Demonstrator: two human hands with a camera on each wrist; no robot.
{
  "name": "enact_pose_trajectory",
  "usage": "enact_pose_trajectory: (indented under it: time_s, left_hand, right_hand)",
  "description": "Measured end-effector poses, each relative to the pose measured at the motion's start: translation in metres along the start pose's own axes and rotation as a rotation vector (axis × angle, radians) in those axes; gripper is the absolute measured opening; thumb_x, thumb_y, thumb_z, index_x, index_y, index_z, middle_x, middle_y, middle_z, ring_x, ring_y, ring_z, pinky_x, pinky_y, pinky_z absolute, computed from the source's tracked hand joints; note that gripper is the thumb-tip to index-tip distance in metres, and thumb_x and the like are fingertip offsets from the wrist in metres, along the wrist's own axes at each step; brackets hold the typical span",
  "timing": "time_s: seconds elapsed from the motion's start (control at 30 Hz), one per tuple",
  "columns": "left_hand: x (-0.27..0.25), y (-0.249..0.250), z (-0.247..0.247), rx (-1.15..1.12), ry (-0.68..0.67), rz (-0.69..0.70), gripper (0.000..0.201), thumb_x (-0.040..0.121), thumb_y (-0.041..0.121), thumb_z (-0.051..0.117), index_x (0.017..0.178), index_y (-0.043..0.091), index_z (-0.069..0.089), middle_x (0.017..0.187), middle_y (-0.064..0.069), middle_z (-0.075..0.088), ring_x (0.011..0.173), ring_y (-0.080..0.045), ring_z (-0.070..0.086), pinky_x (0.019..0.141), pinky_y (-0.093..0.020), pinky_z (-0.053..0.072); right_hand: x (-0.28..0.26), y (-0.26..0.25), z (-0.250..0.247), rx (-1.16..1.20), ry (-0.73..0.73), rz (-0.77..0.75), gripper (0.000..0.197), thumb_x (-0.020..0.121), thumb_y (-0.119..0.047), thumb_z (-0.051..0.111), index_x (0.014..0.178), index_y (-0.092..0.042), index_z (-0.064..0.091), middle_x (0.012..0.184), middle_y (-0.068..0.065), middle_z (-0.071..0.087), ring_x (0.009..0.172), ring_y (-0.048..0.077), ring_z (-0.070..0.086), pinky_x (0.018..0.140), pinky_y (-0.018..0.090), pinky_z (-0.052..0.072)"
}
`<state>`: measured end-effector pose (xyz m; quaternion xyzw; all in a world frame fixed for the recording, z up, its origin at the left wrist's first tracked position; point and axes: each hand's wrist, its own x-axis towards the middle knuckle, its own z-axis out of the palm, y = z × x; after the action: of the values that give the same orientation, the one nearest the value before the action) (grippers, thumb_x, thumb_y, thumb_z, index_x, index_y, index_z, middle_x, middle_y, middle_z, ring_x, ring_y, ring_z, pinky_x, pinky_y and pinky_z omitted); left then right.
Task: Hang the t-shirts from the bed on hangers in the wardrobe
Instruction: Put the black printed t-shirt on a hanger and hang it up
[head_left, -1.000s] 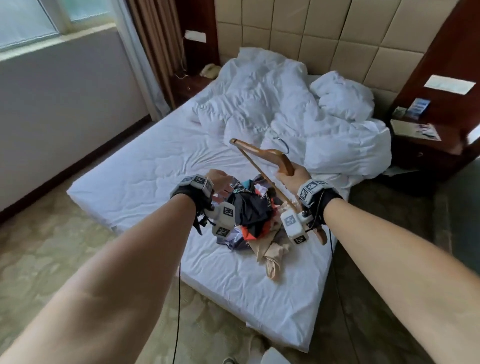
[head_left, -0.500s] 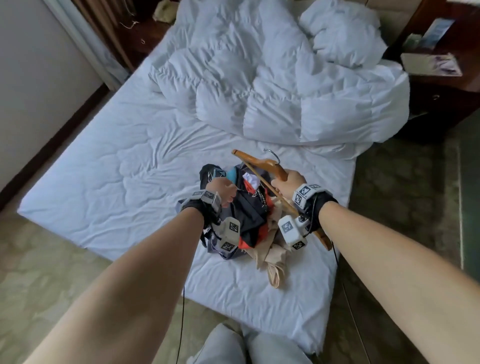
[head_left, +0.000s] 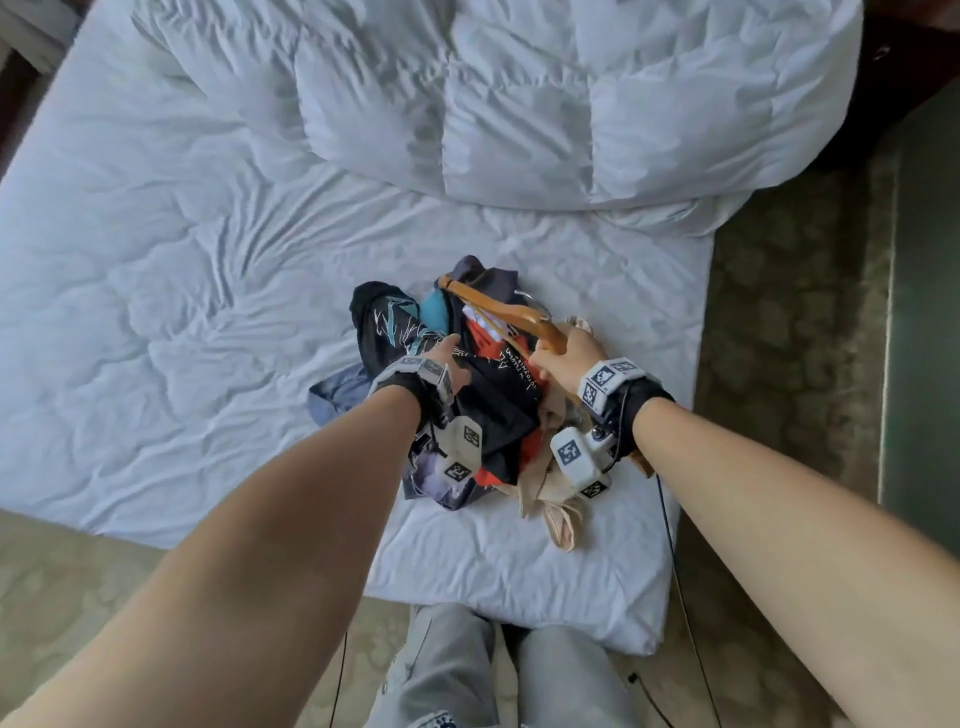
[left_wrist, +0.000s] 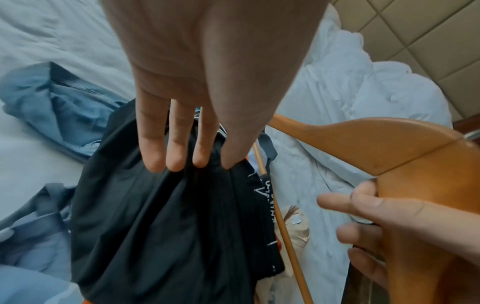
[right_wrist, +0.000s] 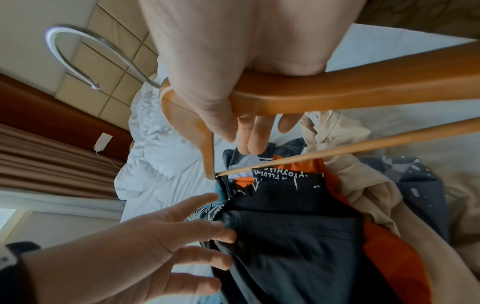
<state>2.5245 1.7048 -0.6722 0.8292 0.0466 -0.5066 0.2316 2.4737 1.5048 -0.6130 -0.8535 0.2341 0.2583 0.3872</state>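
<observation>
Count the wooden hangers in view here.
1. The wooden hanger is gripped by the right hand above the clothes pile on the bed; others could be buried in it.

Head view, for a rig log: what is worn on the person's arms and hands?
Both forearms are bare, no sleeves, no gloves. The left hand and right hand each carry a black wrist strap with a grey band of black-and-white square markers. A pale boxy camera module with the same markers hangs under each wrist. Thin black cables trail down from the wrists.
</observation>
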Motion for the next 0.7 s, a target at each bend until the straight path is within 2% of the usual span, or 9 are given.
enact_pose_trajectory:
  time_s: [0.03, 0.07, 0.17, 0.2, 0.27, 0.37, 0.47, 0.57, 0.7]
  left_hand:
    - [0.006, 0.0, -0.003, 0.033, -0.006, 0.02, 0.072, 0.088, 0.031, 0.055, 0.149, 0.038, 0.018, 0.111, -0.018, 0.066, 0.097, -0.035, 0.068, 0.09, -0.047, 0.055]
    - [0.009, 0.003, -0.006, 0.079, -0.013, 0.037, 0.071, 0.084, 0.032, 0.056, 0.149, 0.035, 0.024, 0.113, -0.017, 0.066, 0.098, -0.035, 0.067, 0.09, -0.046, 0.055]
    - [0.019, 0.005, -0.009, 0.264, 0.049, 0.114, 0.044, 0.084, 0.018, 0.059, 0.127, 0.012, 0.06, 0.111, -0.015, 0.068, 0.098, -0.033, 0.066, 0.087, -0.04, 0.055]
    - [0.02, 0.005, -0.011, 0.313, 0.08, 0.129, 0.034, 0.086, 0.014, 0.059, 0.118, 0.01, 0.067, 0.11, -0.013, 0.068, 0.099, -0.032, 0.065, 0.087, -0.038, 0.055]
    - [0.027, 0.001, -0.015, 0.329, 0.165, 0.142, 0.026, 0.085, 0.011, 0.061, 0.109, 0.012, 0.073, 0.111, -0.01, 0.069, 0.102, -0.031, 0.064, 0.09, -0.036, 0.054]
    - [0.033, -0.012, -0.022, 0.255, 0.307, 0.119, 0.022, 0.085, 0.012, 0.06, 0.103, 0.01, 0.072, 0.105, -0.011, 0.07, 0.1, -0.032, 0.064, 0.082, -0.033, 0.053]
    - [0.031, -0.022, -0.033, 0.131, 0.401, 0.058, 0.022, 0.09, 0.015, 0.052, 0.106, 0.002, 0.061, 0.107, -0.016, 0.064, 0.099, -0.034, 0.06, 0.072, -0.032, 0.041]
    - [0.032, -0.029, -0.05, -0.008, 0.478, 0.039, 0.021, 0.092, 0.014, 0.045, 0.106, 0.001, 0.056, 0.115, -0.02, 0.059, 0.099, -0.034, 0.057, 0.072, -0.031, 0.035]
    - [0.012, -0.021, -0.073, -0.176, 0.539, 0.036, 0.026, 0.095, 0.011, 0.044, 0.117, 0.001, 0.055, 0.111, -0.015, 0.06, 0.104, -0.031, 0.058, 0.073, -0.031, 0.038]
  right_hand:
    - [0.005, 0.001, 0.004, -0.002, 0.008, 0.002, 0.008, 0.09, -0.021, 0.061, 0.084, -0.025, 0.057, 0.071, 0.001, 0.069, 0.07, 0.017, 0.067, 0.055, 0.007, 0.043]
    - [0.01, 0.001, 0.008, 0.003, 0.019, -0.004, 0.005, 0.09, -0.024, 0.06, 0.086, -0.025, 0.058, 0.072, 0.001, 0.07, 0.072, 0.018, 0.068, 0.061, 0.013, 0.047]
    - [0.021, 0.002, 0.02, -0.038, 0.001, 0.016, 0.009, 0.09, -0.025, 0.061, 0.098, -0.022, 0.063, 0.091, 0.003, 0.074, 0.086, 0.022, 0.067, 0.08, 0.028, 0.051]
    - [0.023, 0.002, 0.024, -0.044, -0.006, 0.029, 0.014, 0.09, -0.024, 0.061, 0.103, -0.022, 0.064, 0.097, 0.004, 0.073, 0.09, 0.023, 0.066, 0.082, 0.03, 0.051]
    - [0.027, 0.002, 0.031, -0.095, -0.021, 0.043, 0.017, 0.088, -0.021, 0.063, 0.105, -0.02, 0.063, 0.1, 0.005, 0.072, 0.09, 0.024, 0.065, 0.078, 0.028, 0.047]
    - [0.029, -0.005, 0.042, -0.168, -0.065, 0.034, 0.017, 0.082, -0.018, 0.069, 0.097, -0.019, 0.061, 0.093, 0.006, 0.07, 0.086, 0.026, 0.065, 0.075, 0.03, 0.049]
    - [0.03, -0.012, 0.053, -0.288, -0.137, 0.029, 0.026, 0.077, -0.02, 0.073, 0.079, -0.022, 0.047, 0.075, 0.001, 0.059, 0.072, 0.025, 0.059, 0.062, 0.029, 0.042]
    - [0.027, -0.024, 0.058, -0.347, -0.144, 0.04, 0.034, 0.076, -0.021, 0.074, 0.073, -0.026, 0.041, 0.074, 0.0, 0.054, 0.077, 0.028, 0.06, 0.068, 0.031, 0.044]
    - [0.015, -0.047, 0.048, -0.269, -0.09, 0.058, 0.018, 0.085, -0.022, 0.066, 0.077, -0.026, 0.051, 0.072, -0.001, 0.059, 0.072, 0.025, 0.06, 0.068, 0.03, 0.045]
